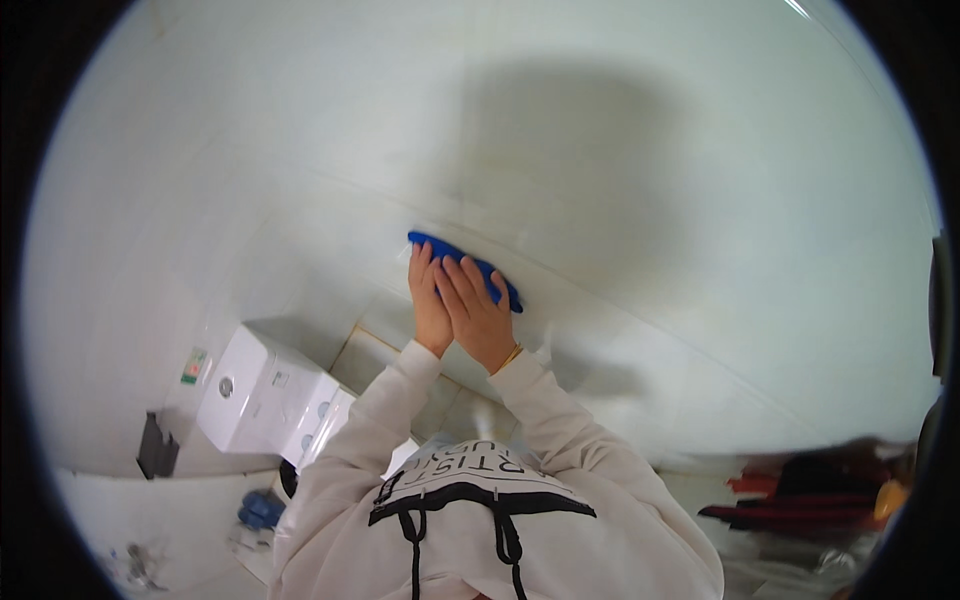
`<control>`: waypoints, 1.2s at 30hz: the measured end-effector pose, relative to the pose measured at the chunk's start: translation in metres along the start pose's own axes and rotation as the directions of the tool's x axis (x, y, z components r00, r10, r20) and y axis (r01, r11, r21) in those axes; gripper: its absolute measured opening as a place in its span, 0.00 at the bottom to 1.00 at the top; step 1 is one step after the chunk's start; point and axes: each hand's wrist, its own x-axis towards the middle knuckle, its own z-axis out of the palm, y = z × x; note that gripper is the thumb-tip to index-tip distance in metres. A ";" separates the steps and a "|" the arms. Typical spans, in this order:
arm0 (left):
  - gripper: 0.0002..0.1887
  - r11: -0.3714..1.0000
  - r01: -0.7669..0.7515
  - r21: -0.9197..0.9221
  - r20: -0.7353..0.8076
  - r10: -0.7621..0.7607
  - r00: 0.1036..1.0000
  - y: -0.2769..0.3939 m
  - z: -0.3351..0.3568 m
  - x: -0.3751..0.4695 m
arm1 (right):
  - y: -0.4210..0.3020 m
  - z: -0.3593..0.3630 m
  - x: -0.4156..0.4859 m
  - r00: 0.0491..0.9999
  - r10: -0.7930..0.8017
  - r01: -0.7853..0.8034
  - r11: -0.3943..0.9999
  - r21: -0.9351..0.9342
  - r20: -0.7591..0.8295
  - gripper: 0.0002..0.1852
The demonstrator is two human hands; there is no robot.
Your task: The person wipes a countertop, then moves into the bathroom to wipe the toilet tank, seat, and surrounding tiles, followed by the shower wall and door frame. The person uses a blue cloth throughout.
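Note:
A folded blue cloth [457, 255] lies flat against the white tiled wall [360, 202] in front of me. My left hand [429, 300] rests on its left part, fingers stretched over the fabric. Beside it, my right hand [478, 315] presses on the right part of the cloth, with a yellow bangle at the wrist. The two hands touch along their inner sides. Both palms face the wall, so what lies beneath them is hidden.
To the lower left stands a white toilet [262, 390] with a round flush button on its tank. A dark grey holder [157, 446] is on the wall beyond it. Dark and red fabrics [817, 487] hang at the lower right. A blue object [260, 510] sits lower left.

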 end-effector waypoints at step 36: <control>0.20 0.640 -0.622 -0.451 0.342 0.768 0.541 0.369 0.199 -0.144 | 0.220 -0.289 -0.296 0.713 0.550 -0.647 0.755 -0.106 -0.434 0.28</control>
